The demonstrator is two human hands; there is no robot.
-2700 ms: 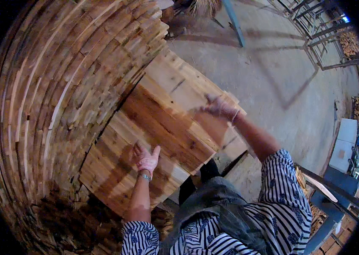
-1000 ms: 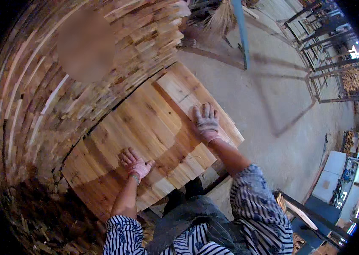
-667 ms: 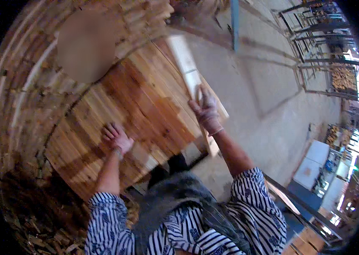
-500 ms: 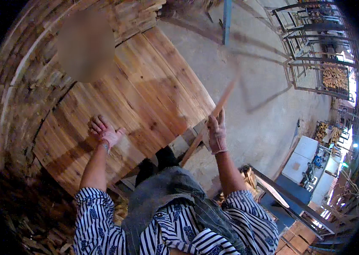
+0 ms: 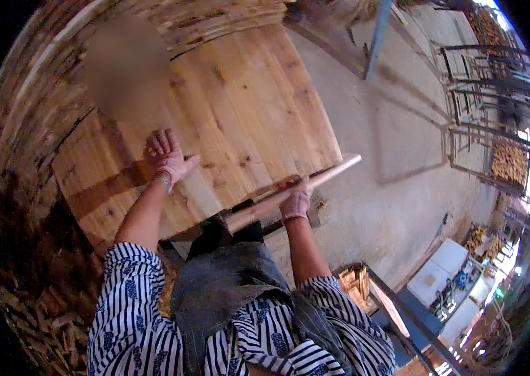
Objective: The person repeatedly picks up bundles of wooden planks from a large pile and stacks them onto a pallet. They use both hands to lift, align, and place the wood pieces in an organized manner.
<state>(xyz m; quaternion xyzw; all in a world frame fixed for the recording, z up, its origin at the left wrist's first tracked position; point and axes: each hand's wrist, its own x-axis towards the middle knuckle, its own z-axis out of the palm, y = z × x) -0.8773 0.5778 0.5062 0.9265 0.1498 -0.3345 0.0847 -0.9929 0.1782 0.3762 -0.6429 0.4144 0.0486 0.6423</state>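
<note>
A broad surface of reddish-brown wooden boards (image 5: 252,106), laid side by side, spreads in front of me. My left hand (image 5: 171,158), in a pale pinkish glove, rests on the boards with fingers stretched out and thumb apart. In my right hand (image 5: 296,202), also gloved, the fingers are closed around a long narrow wooden strip (image 5: 334,173). The strip runs along the near edge of the boards and sticks out past their right corner. Whether it touches that edge I cannot tell. A round blurred patch hides part of the boards' far left.
Stacked planks (image 5: 227,25) line the far and left sides. Scrap wood (image 5: 39,319) lies at the lower left. A blue post (image 5: 379,41) and metal racks (image 5: 465,94) stand on the right. A bench with pale panels (image 5: 437,269) and cut wood (image 5: 356,285) are at the lower right.
My right hand has drawn nearer and leftward, swinging the strip from a steep slant to lie along the boards' near edge. My left hand stays spread on the boards. The view has turned.
</note>
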